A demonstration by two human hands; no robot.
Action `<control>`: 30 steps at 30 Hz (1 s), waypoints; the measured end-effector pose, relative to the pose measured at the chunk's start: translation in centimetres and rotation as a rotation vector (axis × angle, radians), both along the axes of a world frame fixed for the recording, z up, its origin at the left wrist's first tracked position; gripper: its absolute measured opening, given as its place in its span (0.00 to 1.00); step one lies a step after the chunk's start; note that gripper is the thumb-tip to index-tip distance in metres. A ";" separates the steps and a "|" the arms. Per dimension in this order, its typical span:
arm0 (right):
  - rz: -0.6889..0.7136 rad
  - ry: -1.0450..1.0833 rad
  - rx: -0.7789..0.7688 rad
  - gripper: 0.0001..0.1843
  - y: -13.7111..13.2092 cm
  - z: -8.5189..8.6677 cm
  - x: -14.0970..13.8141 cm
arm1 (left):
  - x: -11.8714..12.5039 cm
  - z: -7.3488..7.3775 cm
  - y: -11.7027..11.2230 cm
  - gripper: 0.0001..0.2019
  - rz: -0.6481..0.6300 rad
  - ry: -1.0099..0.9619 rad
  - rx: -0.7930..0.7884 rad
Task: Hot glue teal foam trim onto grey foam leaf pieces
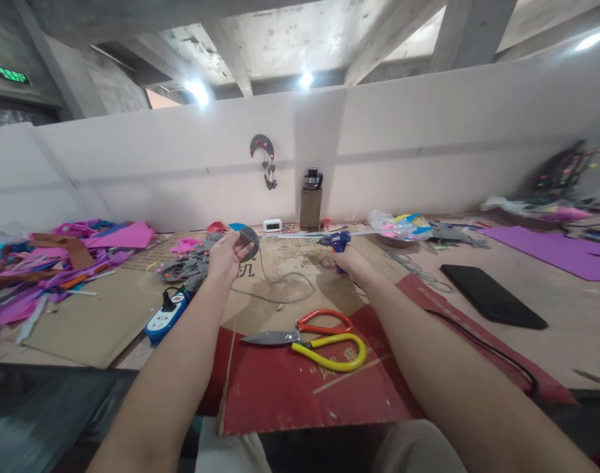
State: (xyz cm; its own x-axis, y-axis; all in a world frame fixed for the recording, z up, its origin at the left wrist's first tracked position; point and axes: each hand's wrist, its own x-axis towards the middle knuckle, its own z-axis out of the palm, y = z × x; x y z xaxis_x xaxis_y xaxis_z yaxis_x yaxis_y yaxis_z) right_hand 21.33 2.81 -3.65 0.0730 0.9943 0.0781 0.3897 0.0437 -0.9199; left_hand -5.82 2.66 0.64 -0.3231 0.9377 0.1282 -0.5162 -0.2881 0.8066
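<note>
Over the cardboard, my left hand (225,255) pinches a grey felt piece (250,243) with a rounded edge; my fingers hide part of it. A thin grey cord (290,300) trails near it and loops across the cardboard. My right hand (347,257) is wrapped round a small blue glue gun (340,242), its nozzle pointing left toward the felt, with a gap between them. Closer to me, scissors (307,339) with one red and one yellow handle lie partly spread on the red part of the cardboard (275,407).
Left are a blue-and-white power strip (166,318), grey felt scraps (181,268) and a heap of coloured foam strips (77,256). Right are a black phone (491,295), a black cable (491,351) and purple sheets (551,249). A bottle (310,203) stands by the wall.
</note>
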 end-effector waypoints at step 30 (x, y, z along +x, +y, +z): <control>0.297 0.125 0.376 0.11 -4.5 2.6 -6.2 | 2.3 -1.9 -0.2 0.07 -0.007 0.308 0.091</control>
